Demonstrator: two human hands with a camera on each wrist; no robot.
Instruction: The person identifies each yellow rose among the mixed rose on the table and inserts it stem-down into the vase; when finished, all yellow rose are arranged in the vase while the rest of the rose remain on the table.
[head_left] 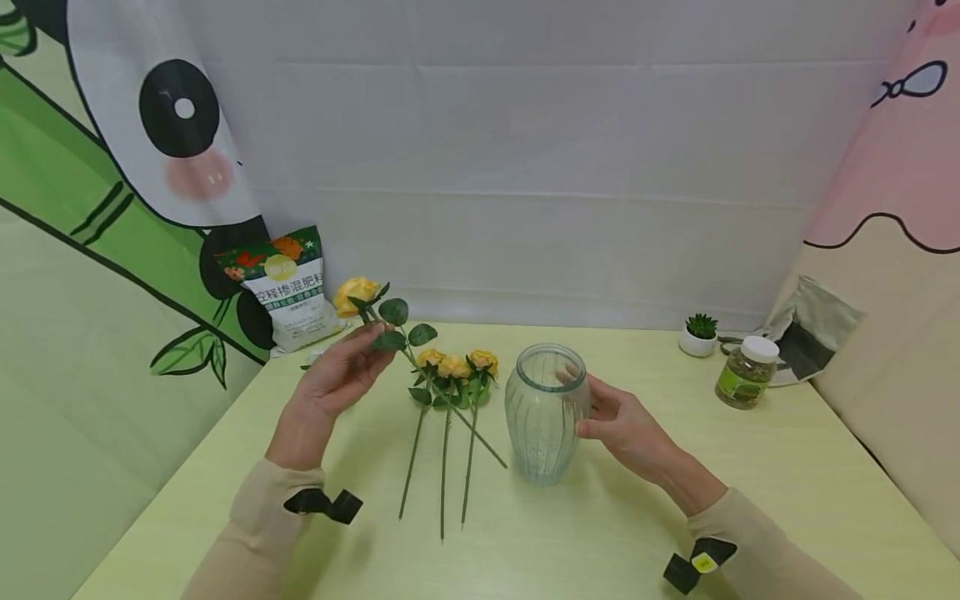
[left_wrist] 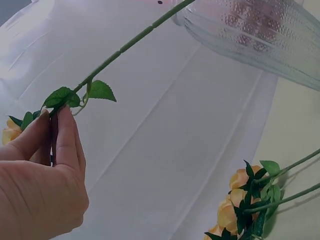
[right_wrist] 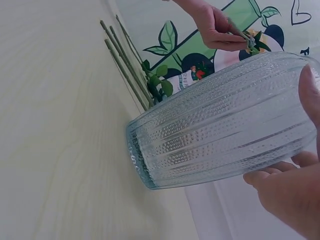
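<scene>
The bg in the head view is a white cloth (head_left: 480, 167) w/ a cartoon panda (head_left: 180, 108) at left and a pink figure (head_left: 892, 158) at right; below it is a pale yellow table (head_left: 570, 542). The L hand (head_left: 341, 371) has thumb and fingers together on a yellow rose (head_left: 356, 295), which is raised above the table, tilted. Its stem (head_left: 483, 442) goes down to the right and ends near a glass vase (head_left: 547, 433). The R hand (head_left: 633, 429) is clamped on this vase, which is upright, mouth up. Betw. the hands, three yellow roses (head_left: 453, 367) lie side by side, stems toward the person. At back left is a printed bag (head_left: 292, 292); at back right are a small potted plant (head_left: 699, 340), a jar w/ white lid (head_left: 742, 379) and a silver bag (head_left: 825, 312).

In the L wrist view, the L hand pinches the stem close to green leaves (left_wrist: 102, 91); the petals (left_wrist: 11, 132) are partly hidden. The vase is at upper right, the lying roses at lower right.

In the R wrist view, the R hand holds the vase in its upper part, thumb on one side, fingers on the other. The base is close to the table; if it touches, I can't tell. The lying stems are near it, and the L hand w/ its rose is farther behind.
</scene>
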